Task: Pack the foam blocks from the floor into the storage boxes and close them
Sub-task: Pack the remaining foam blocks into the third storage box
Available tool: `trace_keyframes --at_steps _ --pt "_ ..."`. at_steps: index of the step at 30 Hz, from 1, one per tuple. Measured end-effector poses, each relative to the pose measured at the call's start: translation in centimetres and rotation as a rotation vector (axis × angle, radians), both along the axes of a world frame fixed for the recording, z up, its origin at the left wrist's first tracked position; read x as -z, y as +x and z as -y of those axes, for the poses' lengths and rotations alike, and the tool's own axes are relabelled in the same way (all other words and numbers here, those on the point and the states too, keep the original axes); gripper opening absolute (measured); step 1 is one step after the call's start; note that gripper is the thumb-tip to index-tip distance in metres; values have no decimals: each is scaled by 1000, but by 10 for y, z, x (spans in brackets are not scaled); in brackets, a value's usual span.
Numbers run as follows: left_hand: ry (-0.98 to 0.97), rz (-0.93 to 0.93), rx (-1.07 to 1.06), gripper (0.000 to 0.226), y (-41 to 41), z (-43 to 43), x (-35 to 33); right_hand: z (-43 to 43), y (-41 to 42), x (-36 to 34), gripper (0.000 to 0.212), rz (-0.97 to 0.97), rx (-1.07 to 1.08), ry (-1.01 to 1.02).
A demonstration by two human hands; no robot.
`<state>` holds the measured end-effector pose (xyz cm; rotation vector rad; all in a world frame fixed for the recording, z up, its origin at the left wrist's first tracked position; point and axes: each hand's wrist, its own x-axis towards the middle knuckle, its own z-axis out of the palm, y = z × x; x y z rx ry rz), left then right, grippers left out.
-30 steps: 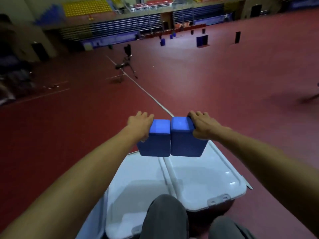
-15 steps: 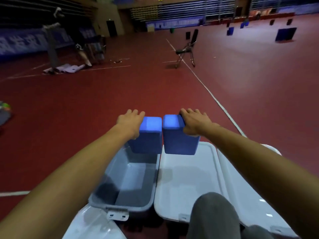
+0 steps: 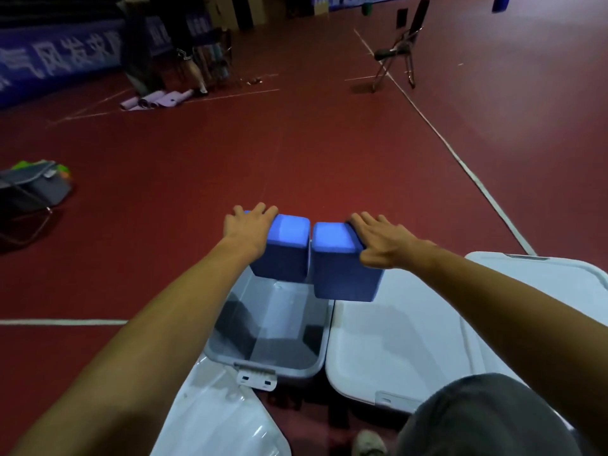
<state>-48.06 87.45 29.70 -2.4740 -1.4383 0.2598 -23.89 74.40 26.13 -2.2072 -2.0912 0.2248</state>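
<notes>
Our left hand grips one blue foam block from its outer side, fingers laid over the top edge; we cannot see the thumb. Our right hand grips a second block the same way, thumb pressed against its near face. The two blocks hang side by side with a thin gap between them, in the air over the far end of the open grey box at 6 o'clock. A white-lidded box sits just beside it at 4 o'clock, and a loose lid lies at 7 o'clock. A folding chair stands at 1 o'clock, and a bag lies at 9 o'clock.
</notes>
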Motion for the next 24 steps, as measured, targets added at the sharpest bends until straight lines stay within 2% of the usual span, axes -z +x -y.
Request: trace_keyframes --at_steps 6,10,18,24 --pt "38 11 -41 83 -8 -40 25 -46 -2 29 72 -117 -1 0" --pt "54 20 -67 88 -9 -80 52 -90 -5 56 72 -124 -29 27" --pt "27 70 -106 90 -17 -157 139 -176 -7 133 85 -137 -34 -32" --pt "-48 -41 -93 94 -14 -188 215 -218 -4 209 96 -88 -5 -156"
